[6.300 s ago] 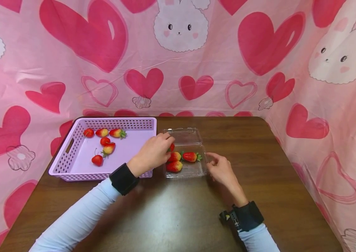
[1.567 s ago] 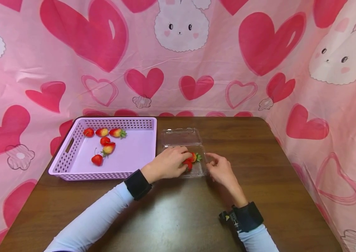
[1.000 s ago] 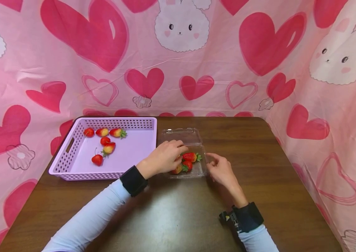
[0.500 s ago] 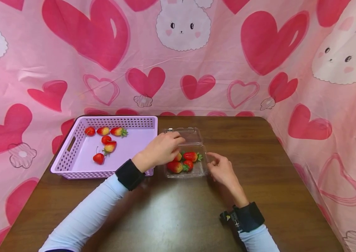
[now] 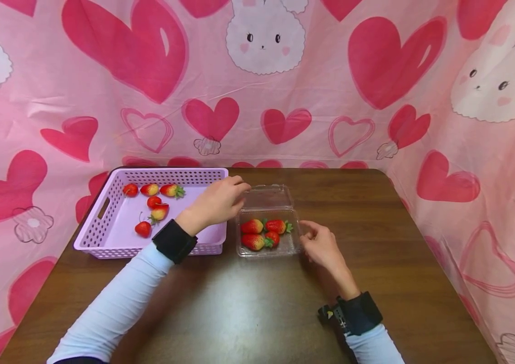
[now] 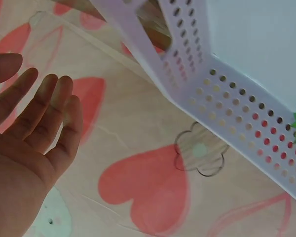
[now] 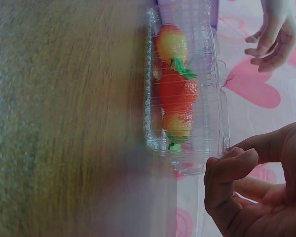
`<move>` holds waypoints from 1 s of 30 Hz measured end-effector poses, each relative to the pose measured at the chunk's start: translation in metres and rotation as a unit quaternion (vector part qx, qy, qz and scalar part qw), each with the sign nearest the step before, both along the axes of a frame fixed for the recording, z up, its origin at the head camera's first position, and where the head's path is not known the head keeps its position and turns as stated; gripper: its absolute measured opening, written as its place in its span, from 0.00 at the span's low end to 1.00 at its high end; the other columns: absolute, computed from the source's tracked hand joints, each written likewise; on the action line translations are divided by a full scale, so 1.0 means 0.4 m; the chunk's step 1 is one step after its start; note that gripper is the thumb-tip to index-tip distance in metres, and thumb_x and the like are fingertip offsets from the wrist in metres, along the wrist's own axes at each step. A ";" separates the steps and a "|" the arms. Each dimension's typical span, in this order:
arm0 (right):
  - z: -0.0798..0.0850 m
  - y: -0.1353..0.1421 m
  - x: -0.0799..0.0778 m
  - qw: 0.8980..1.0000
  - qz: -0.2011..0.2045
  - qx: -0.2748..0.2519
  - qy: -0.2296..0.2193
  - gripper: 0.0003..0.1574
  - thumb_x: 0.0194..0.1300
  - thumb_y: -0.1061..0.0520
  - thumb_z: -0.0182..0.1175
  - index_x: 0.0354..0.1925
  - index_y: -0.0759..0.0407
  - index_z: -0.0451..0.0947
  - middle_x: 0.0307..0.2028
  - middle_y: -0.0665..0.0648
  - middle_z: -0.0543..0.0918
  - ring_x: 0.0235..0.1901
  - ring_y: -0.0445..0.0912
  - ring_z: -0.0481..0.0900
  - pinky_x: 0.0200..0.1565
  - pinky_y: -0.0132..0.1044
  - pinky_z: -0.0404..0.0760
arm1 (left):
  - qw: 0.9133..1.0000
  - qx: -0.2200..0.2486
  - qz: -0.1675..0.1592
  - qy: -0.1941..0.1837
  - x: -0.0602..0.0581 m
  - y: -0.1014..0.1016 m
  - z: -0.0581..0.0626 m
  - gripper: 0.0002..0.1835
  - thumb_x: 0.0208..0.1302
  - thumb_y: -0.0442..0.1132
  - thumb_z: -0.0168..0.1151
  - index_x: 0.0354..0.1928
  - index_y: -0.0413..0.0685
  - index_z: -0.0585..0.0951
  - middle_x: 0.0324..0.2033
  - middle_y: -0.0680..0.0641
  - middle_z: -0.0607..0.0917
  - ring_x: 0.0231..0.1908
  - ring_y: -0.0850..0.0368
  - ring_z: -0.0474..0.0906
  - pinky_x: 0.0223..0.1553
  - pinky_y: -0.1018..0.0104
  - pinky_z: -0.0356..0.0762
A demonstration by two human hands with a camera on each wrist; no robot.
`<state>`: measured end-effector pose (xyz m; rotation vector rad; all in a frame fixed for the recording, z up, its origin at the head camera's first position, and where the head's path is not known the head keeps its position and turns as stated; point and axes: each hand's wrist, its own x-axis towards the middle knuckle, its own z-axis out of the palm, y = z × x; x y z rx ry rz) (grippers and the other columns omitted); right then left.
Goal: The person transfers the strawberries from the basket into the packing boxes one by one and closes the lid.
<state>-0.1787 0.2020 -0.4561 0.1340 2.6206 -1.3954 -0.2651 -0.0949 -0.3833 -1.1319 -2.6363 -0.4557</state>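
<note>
My left hand [image 5: 221, 199] hovers between the purple basket and a clear plastic clamshell box [image 5: 291, 246]. Its fingers are spread and loosely bent, with nothing in them, as the left wrist view shows. Several strawberries [image 5: 253, 242] lie in two rows in the base of the box, and its clear lid [image 5: 268, 197] is folded back behind. At the right side of the box, my right hand [image 5: 323, 246] pinches the rim between thumb and forefinger. In the right wrist view, strawberries [image 7: 177, 94] with green leaves show through the box wall.
The purple perforated basket [image 5: 116, 242] stands left of the box on the brown wooden table [image 5: 248, 313]. More strawberries [image 5: 159, 212] and small round red fruits [image 5: 154, 202], some with stems, lie in it. A pink heart-print cloth [image 5: 321, 76] hangs behind the table.
A small strawberry now lies in the front right of the box's fruit. My left hand has lifted off the fruit and moved left towards the basket. My right hand has stayed at the rim.
</note>
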 end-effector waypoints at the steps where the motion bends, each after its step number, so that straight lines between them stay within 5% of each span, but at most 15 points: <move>1: 0.001 0.001 0.000 1.000 0.000 0.000 0.000 0.29 0.75 0.63 0.57 0.71 0.59 0.73 0.27 0.59 0.77 0.18 0.50 0.75 0.26 0.40 0.77 | 1.000 0.002 0.003 -0.004 -0.004 -0.006 0.003 0.15 0.67 0.34 0.67 0.54 0.40 0.86 0.44 0.41 0.85 0.42 0.45 0.84 0.46 0.50 0.83; 8: 0.003 0.000 -0.003 1.000 -0.003 0.001 -0.003 0.29 0.75 0.63 0.57 0.71 0.57 0.73 0.27 0.59 0.77 0.18 0.50 0.75 0.26 0.40 0.78 | 0.999 -0.001 0.046 -0.027 -0.031 -0.051 0.017 0.15 0.68 0.36 0.68 0.55 0.40 0.86 0.45 0.40 0.85 0.43 0.44 0.84 0.48 0.48 0.83; 30: -0.001 0.000 -0.002 1.000 -0.004 -0.001 -0.003 0.30 0.74 0.63 0.57 0.72 0.58 0.73 0.27 0.58 0.78 0.17 0.49 0.75 0.23 0.38 0.74 | 0.983 -0.042 0.168 -0.063 -0.099 -0.214 -0.011 0.16 0.67 0.36 0.63 0.54 0.38 0.86 0.46 0.35 0.85 0.47 0.35 0.84 0.51 0.38 0.81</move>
